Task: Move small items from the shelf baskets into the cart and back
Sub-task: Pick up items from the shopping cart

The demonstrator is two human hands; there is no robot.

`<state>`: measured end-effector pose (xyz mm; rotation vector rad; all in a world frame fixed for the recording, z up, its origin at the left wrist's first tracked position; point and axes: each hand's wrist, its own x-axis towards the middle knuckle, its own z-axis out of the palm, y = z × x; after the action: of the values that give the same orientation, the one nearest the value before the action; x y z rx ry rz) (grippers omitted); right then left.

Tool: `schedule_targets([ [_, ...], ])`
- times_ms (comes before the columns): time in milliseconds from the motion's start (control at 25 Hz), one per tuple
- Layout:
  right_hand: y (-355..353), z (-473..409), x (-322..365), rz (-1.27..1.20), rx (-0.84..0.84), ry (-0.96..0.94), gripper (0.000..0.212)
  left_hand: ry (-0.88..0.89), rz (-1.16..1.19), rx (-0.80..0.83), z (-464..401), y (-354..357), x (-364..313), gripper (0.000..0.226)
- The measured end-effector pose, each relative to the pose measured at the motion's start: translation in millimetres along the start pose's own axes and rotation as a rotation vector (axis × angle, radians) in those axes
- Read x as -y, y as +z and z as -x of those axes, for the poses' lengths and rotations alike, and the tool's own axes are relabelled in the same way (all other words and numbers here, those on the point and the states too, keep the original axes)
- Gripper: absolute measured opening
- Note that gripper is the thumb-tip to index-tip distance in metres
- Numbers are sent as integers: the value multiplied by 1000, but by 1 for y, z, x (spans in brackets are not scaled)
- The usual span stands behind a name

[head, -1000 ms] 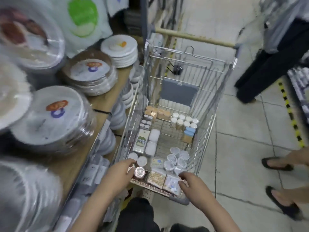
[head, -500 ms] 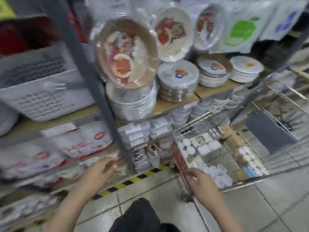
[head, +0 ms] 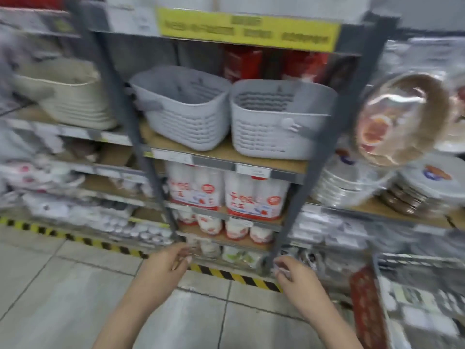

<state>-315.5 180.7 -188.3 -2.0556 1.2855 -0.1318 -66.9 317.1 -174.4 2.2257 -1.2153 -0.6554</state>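
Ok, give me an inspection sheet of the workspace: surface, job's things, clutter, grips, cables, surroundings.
Surface: wooden shelf board in a grey metal rack.
Job's things: two grey baskets side by side on that board; contents not visible. Cart at lower right, holding small white items.
Clutter: red-and-white packs below; wrapped plate stacks at right.
Grips: left hand and right hand low before the rack, fingers curled; blur hides any contents.
Cables: nothing seen.
Surroundings: tiled floor, yellow-black tape, yellow sign.

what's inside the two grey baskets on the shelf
The left grey basket and the right grey basket show only bare ribbed inner walls near the rim. Their front walls hide the bottoms, so small items there cannot be ruled out.
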Motion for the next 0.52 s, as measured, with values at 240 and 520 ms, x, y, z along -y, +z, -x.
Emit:
schedule_targets([
  [240,74,-36,148,57,148,-231,24,-290,52,-113,41,-105,117,32],
  [520,127,-71,255,42,189,-316,20,-284,93,-209,10,-184,187,31],
])
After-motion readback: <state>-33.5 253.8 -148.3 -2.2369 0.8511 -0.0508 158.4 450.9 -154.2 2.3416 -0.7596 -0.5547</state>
